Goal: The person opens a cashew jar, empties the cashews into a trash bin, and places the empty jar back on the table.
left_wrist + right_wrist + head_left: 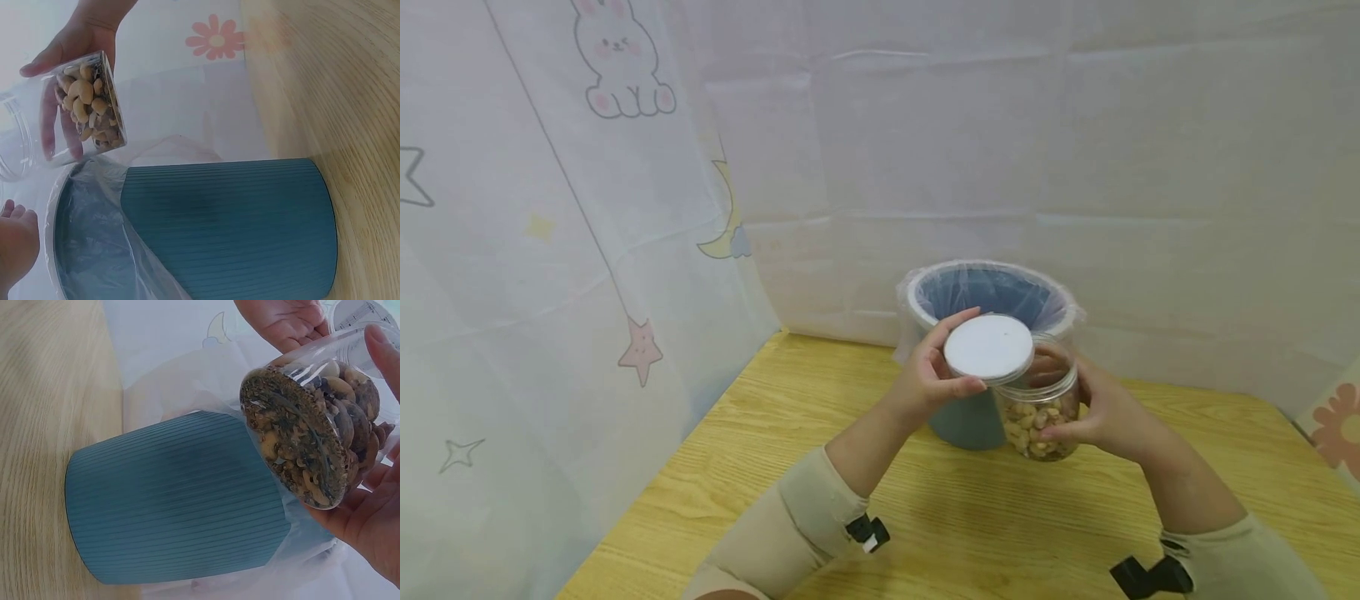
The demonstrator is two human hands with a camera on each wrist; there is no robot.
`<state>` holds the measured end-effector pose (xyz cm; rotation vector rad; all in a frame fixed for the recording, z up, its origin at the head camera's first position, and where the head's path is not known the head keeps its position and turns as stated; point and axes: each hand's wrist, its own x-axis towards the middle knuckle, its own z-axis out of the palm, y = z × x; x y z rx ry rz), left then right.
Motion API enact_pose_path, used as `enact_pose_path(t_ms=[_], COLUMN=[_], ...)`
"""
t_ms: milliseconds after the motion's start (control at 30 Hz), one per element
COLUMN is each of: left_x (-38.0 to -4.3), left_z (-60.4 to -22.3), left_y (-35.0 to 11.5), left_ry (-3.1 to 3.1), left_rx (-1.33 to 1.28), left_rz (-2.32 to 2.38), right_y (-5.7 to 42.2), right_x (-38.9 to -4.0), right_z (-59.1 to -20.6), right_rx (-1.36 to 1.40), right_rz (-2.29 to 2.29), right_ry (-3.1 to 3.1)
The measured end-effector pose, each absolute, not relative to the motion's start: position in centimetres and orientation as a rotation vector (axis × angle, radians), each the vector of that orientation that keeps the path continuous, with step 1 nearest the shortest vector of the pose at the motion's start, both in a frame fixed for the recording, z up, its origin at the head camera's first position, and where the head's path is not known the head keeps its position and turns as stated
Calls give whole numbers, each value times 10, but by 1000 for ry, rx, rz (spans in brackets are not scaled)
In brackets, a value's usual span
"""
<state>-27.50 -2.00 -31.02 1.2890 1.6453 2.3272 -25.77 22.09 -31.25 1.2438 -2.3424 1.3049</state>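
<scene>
A clear plastic jar (1037, 425), partly filled with cashew-like nuts (87, 100), is gripped by my right hand (1108, 417) and held up above the table. Fine dark crumbs cover its bottom in the right wrist view. My left hand (936, 371) pinches a round lid (988, 346) with a white top by its edge. The lid hovers over the left side of the jar's mouth, and the jar's rim shows beside it. Whether lid and rim touch, I cannot tell. Just behind both hands stands a blue-green ribbed bin (181, 494).
A thin see-through bag (100, 231) lines the bin and hangs over its rim. The bin stands on a wood-grain table (820, 400). Cloth backdrops (925, 167) with printed cartoon figures rise behind and to the left.
</scene>
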Motion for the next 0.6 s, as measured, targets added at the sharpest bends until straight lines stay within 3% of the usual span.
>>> enact_pose_path(t_ms=[600], left_x=[-280], left_z=[-319], left_y=[-35], left_ry=[1755], left_rx=[1288], left_rz=[2294], right_y=[240], right_x=[-256], right_z=[-316], right_rx=[1212], right_rz=[1408], right_ry=[-2324])
